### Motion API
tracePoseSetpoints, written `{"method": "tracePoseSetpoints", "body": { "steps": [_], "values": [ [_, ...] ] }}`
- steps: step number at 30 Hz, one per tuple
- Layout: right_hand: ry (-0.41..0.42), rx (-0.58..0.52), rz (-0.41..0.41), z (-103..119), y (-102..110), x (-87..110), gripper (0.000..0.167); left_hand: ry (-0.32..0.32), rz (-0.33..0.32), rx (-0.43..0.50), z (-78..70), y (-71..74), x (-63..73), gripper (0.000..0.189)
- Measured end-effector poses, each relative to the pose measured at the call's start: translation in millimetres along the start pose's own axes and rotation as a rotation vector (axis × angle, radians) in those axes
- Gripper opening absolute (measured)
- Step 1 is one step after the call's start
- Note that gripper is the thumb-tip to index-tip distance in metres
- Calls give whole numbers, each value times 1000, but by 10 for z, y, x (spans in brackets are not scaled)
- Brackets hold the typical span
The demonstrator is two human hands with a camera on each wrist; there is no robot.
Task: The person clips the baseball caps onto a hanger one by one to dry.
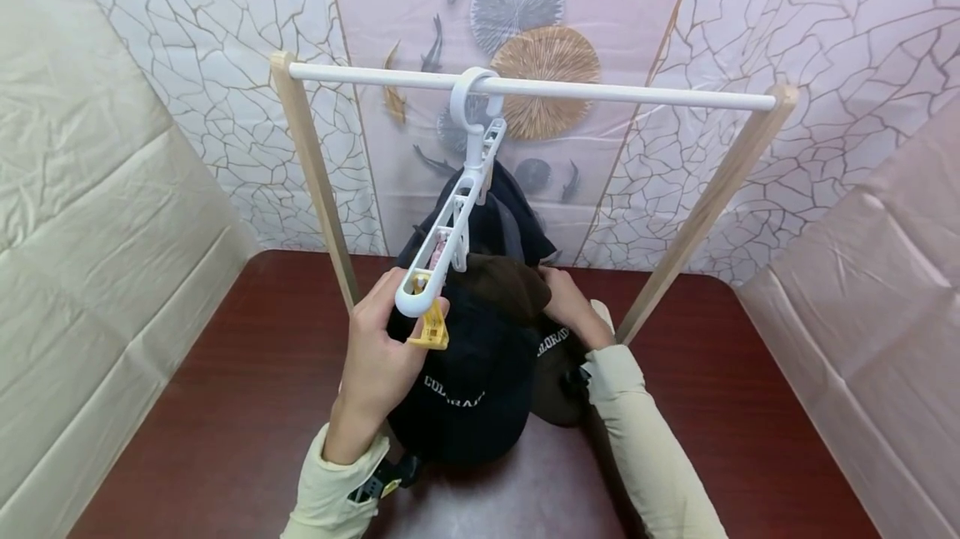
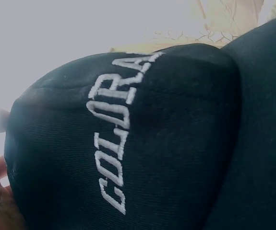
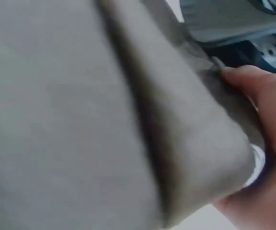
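My left hand grips around the near end of a white hanger, at a yellow clip; some fingers are hidden behind the hanger. Just below hangs a black cap with white lettering, its crown downward. That cap fills much of the left wrist view, fingers at its left edge. Further right, my right hand holds a brown cap, partly hidden behind the black one. In the right wrist view, the thumb presses on the edge of the brown fabric.
The hanger hooks over a white rod between wooden posts. More dark caps hang behind, towards the hanger's far end. A dark red table lies below. Pale cloth walls stand on both sides, with a patterned sheet at the back.
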State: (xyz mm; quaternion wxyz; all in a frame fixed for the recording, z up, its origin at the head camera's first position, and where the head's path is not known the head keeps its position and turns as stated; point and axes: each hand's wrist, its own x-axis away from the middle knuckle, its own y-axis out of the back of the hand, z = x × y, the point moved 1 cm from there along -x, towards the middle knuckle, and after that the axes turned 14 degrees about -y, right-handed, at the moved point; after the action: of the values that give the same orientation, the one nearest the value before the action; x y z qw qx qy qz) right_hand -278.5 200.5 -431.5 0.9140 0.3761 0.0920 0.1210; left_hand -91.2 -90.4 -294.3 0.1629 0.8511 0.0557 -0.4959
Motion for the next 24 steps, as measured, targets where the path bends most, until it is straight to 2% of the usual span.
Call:
{"method": "tracePoseSetpoints", "body": {
  "steps": [3, 4, 7, 10, 13, 19, 24],
  "values": [
    [-61, 20, 18, 47, 74, 110, 24, -1, -11, 2, -11, 3, 4, 22],
    [-90, 41, 9, 196, 139, 210, 19, -1, -15, 5, -15, 5, 2, 22],
    [-116, 52, -18, 261, 219, 329, 14, -4, -26, 5, -26, 13, -7, 23],
    [-143, 40, -65, 316, 294, 466, 10, -3, -33, 0, -32, 20, -13, 23],
    [-166, -1, -88, 354, 357, 611, 12, 4, -32, 0, -36, 16, -13, 22],
    [-151, -64, -81, 438, 446, 795, 15, 12, -24, 2, -29, 15, -13, 22],
    [-141, -16, -71, 589, 543, 904, 14, 6, -27, -3, -17, 23, -17, 20]
  ]
}}
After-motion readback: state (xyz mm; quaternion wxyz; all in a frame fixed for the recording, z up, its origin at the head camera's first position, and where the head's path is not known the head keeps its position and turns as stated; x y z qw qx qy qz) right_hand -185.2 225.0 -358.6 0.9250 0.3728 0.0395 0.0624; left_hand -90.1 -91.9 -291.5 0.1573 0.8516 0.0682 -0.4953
